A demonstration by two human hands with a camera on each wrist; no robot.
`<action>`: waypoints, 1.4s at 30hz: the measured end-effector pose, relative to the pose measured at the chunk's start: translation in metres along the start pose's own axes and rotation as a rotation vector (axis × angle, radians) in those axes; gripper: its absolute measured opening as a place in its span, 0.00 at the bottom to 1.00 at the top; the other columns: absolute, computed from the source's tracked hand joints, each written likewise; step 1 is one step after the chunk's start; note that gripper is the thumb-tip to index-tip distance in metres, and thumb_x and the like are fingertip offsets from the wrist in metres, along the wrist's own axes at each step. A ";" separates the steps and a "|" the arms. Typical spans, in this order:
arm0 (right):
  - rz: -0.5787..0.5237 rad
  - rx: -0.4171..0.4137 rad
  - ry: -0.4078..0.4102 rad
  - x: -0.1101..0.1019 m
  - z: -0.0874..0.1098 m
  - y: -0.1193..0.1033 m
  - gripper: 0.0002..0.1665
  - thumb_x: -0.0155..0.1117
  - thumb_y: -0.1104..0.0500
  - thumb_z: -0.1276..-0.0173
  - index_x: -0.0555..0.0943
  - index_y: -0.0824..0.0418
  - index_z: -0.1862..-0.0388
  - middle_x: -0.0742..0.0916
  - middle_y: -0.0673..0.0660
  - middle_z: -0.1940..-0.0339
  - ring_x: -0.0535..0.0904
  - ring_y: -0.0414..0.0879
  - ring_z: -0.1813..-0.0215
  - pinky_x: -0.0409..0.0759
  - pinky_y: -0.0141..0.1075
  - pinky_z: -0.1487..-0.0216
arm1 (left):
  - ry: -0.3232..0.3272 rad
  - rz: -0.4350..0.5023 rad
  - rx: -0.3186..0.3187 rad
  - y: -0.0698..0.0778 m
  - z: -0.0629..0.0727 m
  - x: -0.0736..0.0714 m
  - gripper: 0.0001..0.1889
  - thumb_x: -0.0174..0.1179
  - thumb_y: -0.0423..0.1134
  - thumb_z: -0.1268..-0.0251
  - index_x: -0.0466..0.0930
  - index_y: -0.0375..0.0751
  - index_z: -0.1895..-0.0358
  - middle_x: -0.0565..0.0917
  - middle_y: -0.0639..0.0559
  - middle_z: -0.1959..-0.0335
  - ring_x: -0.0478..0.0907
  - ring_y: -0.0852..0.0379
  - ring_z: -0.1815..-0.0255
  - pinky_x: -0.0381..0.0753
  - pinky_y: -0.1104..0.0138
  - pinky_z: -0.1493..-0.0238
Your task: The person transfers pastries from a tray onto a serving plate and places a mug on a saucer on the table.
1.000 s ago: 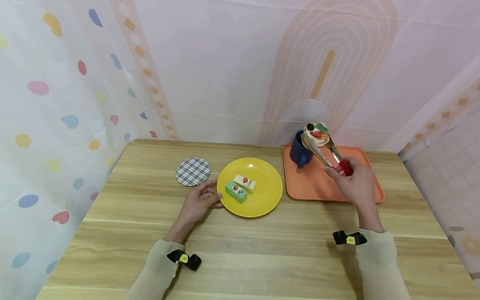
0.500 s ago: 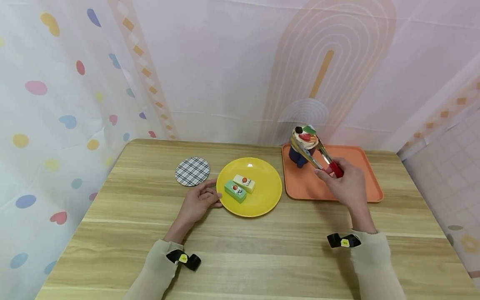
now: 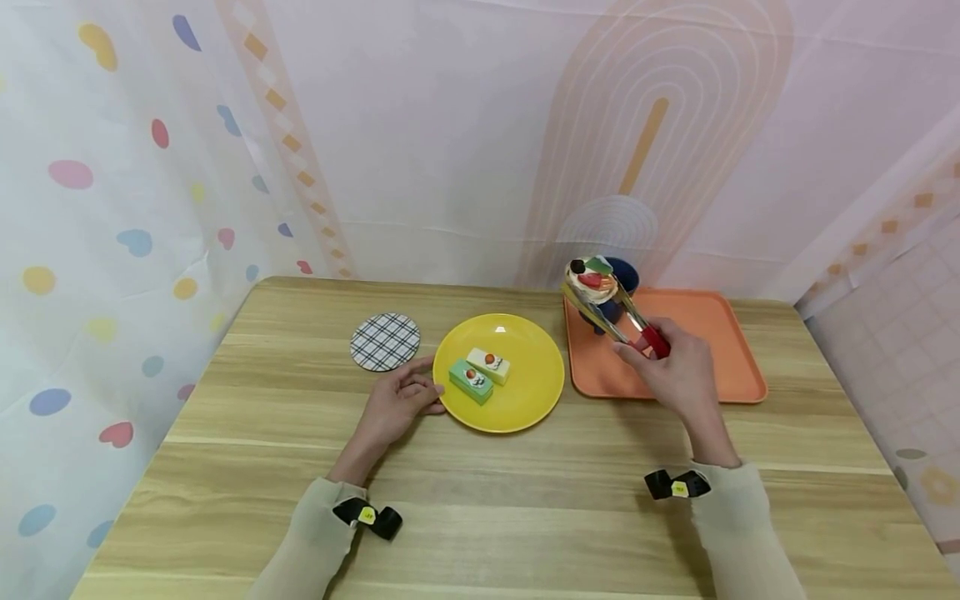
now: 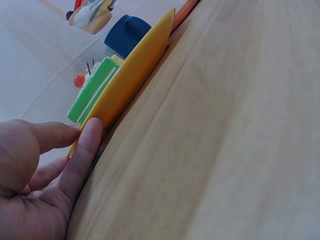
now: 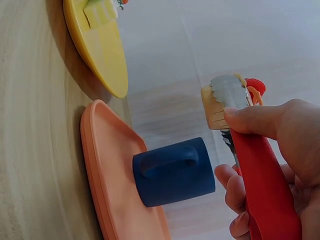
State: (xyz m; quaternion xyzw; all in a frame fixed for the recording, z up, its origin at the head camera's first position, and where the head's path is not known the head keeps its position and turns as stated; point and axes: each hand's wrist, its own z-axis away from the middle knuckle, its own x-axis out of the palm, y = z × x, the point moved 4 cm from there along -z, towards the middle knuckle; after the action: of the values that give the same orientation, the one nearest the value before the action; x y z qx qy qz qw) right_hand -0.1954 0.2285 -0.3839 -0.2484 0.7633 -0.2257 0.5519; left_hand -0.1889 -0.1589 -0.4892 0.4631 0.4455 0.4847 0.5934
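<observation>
My right hand [image 3: 682, 367] grips red-handled metal tongs [image 5: 262, 185] by the handle. Between their tips is a small cream-topped cake [image 3: 594, 282] with a strawberry, a dark berry and a green leaf, raised in the air in front of the blue mug [image 5: 172, 172]. On the left, my left hand [image 3: 397, 404] pinches the rim of a yellow plate [image 3: 528, 392], thumb and finger on either side of its edge in the left wrist view. Two toy cake slices lie on the plate, one green [image 3: 471, 383] and one pale yellow [image 3: 498, 373].
An orange tray [image 3: 731, 375] stands at the right, with the blue mug on its back left corner. Left of the plate lies a round checked coaster [image 3: 385, 342]. A patterned curtain [image 3: 435, 167] hangs right behind the wooden table [image 3: 510, 517].
My right hand has moved left with the tongs and the cake, from over the mug's right side to its left front. The left hand and plate have stayed still.
</observation>
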 end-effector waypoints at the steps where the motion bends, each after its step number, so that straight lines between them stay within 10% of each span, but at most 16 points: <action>1: 0.001 -0.003 -0.003 0.001 0.000 0.000 0.23 0.77 0.45 0.37 0.83 0.63 0.58 0.81 0.56 0.77 0.71 0.43 0.75 0.67 0.31 0.78 | 0.000 -0.003 0.001 0.000 0.000 0.000 0.28 0.62 0.29 0.28 0.69 0.40 0.26 0.81 0.39 0.54 0.87 0.59 0.62 0.94 0.63 0.55; 42: 0.029 -0.006 -0.196 0.057 0.009 -0.009 0.33 0.80 0.45 0.40 0.82 0.64 0.44 0.78 0.55 0.78 0.70 0.48 0.75 0.61 0.32 0.78 | -0.008 0.001 -0.024 -0.004 -0.004 -0.001 0.29 0.61 0.28 0.28 0.67 0.39 0.25 0.81 0.42 0.55 0.87 0.61 0.63 0.94 0.64 0.55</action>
State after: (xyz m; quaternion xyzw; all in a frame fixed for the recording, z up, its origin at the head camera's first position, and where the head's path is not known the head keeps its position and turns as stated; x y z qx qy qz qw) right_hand -0.2011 0.1846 -0.4223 -0.2600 0.7098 -0.1898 0.6265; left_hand -0.1921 -0.1595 -0.4935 0.4581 0.4372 0.4884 0.6004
